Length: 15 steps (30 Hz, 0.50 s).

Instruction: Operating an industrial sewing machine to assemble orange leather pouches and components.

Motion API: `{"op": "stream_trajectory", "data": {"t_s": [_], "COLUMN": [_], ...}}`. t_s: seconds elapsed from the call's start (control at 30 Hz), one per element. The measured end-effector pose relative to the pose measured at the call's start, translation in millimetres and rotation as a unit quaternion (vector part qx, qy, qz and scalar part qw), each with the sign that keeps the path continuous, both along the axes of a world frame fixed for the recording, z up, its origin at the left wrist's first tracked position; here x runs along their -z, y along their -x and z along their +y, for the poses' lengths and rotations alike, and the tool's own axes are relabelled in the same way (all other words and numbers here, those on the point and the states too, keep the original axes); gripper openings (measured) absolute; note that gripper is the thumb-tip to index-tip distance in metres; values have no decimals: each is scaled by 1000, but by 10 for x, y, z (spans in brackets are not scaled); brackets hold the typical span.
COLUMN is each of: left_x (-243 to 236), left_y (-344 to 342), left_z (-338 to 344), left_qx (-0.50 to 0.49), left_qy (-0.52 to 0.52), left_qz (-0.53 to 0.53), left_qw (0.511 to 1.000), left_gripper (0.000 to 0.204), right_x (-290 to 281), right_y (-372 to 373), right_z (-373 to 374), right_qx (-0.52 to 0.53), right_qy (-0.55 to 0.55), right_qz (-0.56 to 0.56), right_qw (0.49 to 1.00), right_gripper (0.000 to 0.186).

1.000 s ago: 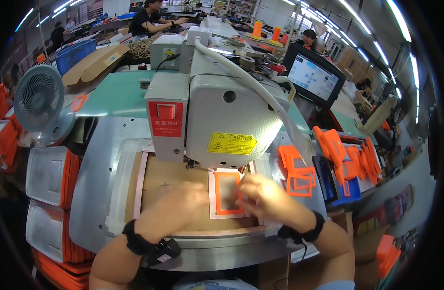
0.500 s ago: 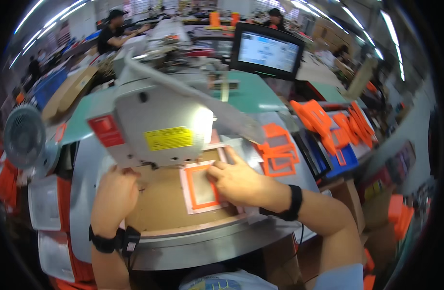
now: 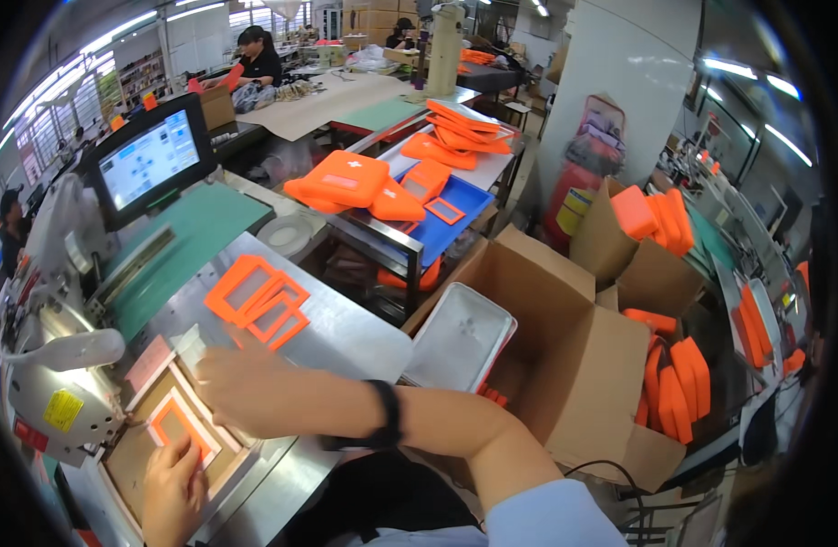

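Observation:
My left hand (image 3: 174,488) is at the near edge of a flat orange frame (image 3: 200,441), its bent fingertips pressed together on the frame's edge. That frame sits inside a white-edged rectangular cut-out of a brown board (image 3: 132,465) with pale raised rims. Above the board's far left side stands the grey head of a machine (image 3: 36,383), which looks like an industrial sewing machine. Smeared by motion, my right hand (image 3: 246,387) hovers over the board's right rim, close to a loose pile of orange frames (image 3: 259,301) on the metal tabletop. Its fingers cannot be made out.
A screen (image 3: 150,155) stands behind the green work surface (image 3: 195,242). Orange cases (image 3: 341,180) and a blue tray (image 3: 455,214) occupy a rack beyond the table. To the right are an open cardboard box (image 3: 565,365), a pale tray (image 3: 460,337) and more orange cases (image 3: 678,387). Another person (image 3: 259,64) works farther back.
The view has swung right. My right hand has left the orange frame in the board and moved toward the loose pile. My left hand has come from beside the machine head onto that frame.

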<state>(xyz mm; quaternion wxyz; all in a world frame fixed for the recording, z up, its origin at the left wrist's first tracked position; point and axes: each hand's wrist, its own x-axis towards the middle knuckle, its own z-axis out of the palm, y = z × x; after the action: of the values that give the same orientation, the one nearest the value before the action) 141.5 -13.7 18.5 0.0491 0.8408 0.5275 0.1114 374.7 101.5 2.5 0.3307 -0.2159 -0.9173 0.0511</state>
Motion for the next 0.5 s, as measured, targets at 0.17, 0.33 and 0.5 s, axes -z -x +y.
{"op": "stream_trajectory", "data": {"t_s": [0.17, 0.33, 0.5], "left_x": [46, 22, 42], "left_y": [31, -90, -80], "left_z": [68, 121, 81], "left_qx": [43, 36, 12], "left_qy": [-16, 5, 24], "left_qz": [-3, 14, 20], "left_qw": [999, 999, 999], "left_gripper": [27, 29, 33], "right_x": [94, 2322, 3184], "right_y": [-2207, -4035, -3914], "right_z": [-212, -528, -833], "right_qx": [89, 700, 652], "right_qy": [409, 199, 247], "right_qz": [190, -38, 164], "right_qw": [888, 685, 698], "right_gripper": [10, 27, 33]}}
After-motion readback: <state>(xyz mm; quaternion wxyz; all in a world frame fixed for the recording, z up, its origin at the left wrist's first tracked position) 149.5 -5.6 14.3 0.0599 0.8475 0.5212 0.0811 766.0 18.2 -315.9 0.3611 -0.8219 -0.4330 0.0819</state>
